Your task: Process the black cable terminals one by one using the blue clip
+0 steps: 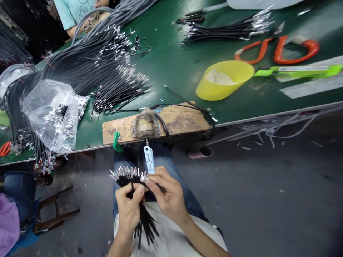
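A bundle of short black cables (146, 223) with silvery stripped ends hangs over my lap. My left hand (129, 207) is closed around the bundle just below those ends. My right hand (168, 192) pinches at the silvery tip of one cable at the bundle's right side. Just above my right fingers, a light blue clip-like tool (149, 159) points down from a small motor (145, 125). The motor is fixed on a wooden board (179, 119) at the table's front edge, with a green clamp (117, 142) at its left.
Long cables (80, 67) and a clear plastic bag (52, 114) cover the left of the green table (171, 67). A yellow cup (223, 80), orange-handled scissors (281, 51), a green marker (297, 70) and another cable bundle (225, 32) lie right. Other people and a wooden stool (55, 210) are leftward.
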Demonstrator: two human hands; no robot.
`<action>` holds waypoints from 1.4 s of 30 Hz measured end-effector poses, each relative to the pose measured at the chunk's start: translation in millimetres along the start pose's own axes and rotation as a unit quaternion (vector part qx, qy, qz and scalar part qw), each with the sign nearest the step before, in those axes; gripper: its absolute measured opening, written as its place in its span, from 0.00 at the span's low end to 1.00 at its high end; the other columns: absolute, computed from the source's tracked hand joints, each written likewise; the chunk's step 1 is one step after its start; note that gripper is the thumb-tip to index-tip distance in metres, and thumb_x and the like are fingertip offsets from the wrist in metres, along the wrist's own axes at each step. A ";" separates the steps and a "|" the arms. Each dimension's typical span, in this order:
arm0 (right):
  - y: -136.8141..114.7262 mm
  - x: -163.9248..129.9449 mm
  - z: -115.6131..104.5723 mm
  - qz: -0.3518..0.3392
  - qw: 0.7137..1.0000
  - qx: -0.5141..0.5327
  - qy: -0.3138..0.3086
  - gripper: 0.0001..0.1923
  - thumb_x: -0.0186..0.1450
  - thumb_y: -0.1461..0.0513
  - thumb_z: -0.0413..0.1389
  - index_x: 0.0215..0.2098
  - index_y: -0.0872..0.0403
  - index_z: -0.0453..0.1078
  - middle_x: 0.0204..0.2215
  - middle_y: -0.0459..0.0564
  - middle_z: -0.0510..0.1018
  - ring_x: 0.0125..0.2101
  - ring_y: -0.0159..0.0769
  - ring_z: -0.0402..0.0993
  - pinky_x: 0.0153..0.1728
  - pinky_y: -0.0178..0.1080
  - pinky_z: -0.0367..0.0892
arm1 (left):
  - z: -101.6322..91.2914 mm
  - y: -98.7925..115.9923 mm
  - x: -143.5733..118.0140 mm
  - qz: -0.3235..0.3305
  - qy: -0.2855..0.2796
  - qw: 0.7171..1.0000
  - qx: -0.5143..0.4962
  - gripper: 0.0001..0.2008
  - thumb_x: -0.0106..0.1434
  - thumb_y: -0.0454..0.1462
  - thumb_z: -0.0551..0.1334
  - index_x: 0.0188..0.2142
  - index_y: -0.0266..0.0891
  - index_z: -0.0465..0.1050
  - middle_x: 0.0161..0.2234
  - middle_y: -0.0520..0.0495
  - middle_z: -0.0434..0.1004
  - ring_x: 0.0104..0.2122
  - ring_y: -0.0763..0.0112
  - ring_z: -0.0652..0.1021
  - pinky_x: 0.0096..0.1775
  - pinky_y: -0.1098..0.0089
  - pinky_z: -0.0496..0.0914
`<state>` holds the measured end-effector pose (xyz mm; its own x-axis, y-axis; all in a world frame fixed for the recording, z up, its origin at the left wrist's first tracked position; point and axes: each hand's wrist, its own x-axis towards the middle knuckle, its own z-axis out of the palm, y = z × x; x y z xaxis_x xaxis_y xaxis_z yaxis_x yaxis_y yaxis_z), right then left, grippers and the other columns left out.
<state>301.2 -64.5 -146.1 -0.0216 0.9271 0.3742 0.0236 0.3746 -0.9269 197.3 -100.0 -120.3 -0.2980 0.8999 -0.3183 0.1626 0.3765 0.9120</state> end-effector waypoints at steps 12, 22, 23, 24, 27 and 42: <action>6.2 13.4 -16.1 0.072 0.989 0.072 -0.103 0.11 0.62 0.61 0.51 0.22 0.53 0.63 0.21 0.45 0.66 0.26 0.34 0.62 0.31 0.39 0.57 | -2.5 2.9 -2.4 -0.005 -0.027 1.000 0.008 0.13 0.53 0.41 0.63 0.19 0.35 0.76 0.14 0.53 0.65 0.17 0.76 0.64 0.23 0.73 0.62; 0.0 2.2 -5.1 -0.071 0.994 -0.081 0.034 0.11 0.57 0.74 0.50 0.30 0.52 0.64 0.27 0.47 0.68 0.29 0.35 0.61 0.32 0.39 0.58 | 6.7 -2.9 0.6 -0.052 0.004 0.994 -0.097 0.08 0.48 0.39 0.67 0.19 0.35 0.75 0.15 0.52 0.71 0.17 0.74 0.70 0.24 0.71 0.67; 0.4 3.3 -6.8 -0.064 0.995 -0.071 0.017 0.11 0.58 0.74 0.50 0.30 0.52 0.65 0.27 0.47 0.68 0.29 0.35 0.61 0.32 0.39 0.58 | 5.3 -2.7 1.9 -0.049 0.002 0.994 -0.100 0.08 0.48 0.39 0.67 0.19 0.35 0.75 0.14 0.52 0.70 0.17 0.74 0.70 0.24 0.71 0.67; 1.0 4.7 -8.7 -0.036 0.999 -0.041 -0.007 0.09 0.59 0.72 0.50 0.29 0.52 0.65 0.26 0.47 0.68 0.29 0.35 0.61 0.32 0.39 0.58 | 3.7 -2.4 3.1 -0.047 0.002 0.994 -0.102 0.08 0.48 0.39 0.66 0.20 0.35 0.76 0.14 0.52 0.70 0.17 0.74 0.70 0.24 0.71 0.67; 3.6 9.9 -15.6 0.128 0.976 0.137 -0.112 0.06 0.62 0.64 0.51 0.26 0.53 0.65 0.25 0.46 0.66 0.28 0.34 0.62 0.31 0.38 0.59 | -1.1 -0.4 5.7 -0.032 0.010 0.995 -0.097 0.06 0.47 0.37 0.67 0.21 0.35 0.78 0.17 0.50 0.75 0.19 0.72 0.73 0.26 0.71 0.69; -0.7 67.7 -17.9 0.173 0.982 0.067 -0.043 0.27 0.57 0.43 0.51 0.16 0.56 0.66 0.16 0.44 0.62 0.18 0.29 0.57 0.20 0.34 0.53 | -7.6 32.6 1.9 0.103 0.109 0.988 0.025 0.01 0.44 0.33 0.68 0.20 0.38 0.78 0.19 0.48 0.79 0.20 0.66 0.77 0.26 0.69 0.71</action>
<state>317.6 -1.9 -119.6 -0.1191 0.9922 0.0375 -0.0865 0.0273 -0.9959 194.9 -87.8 -89.2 -0.4490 0.8916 -0.0583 0.2863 0.2054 0.9359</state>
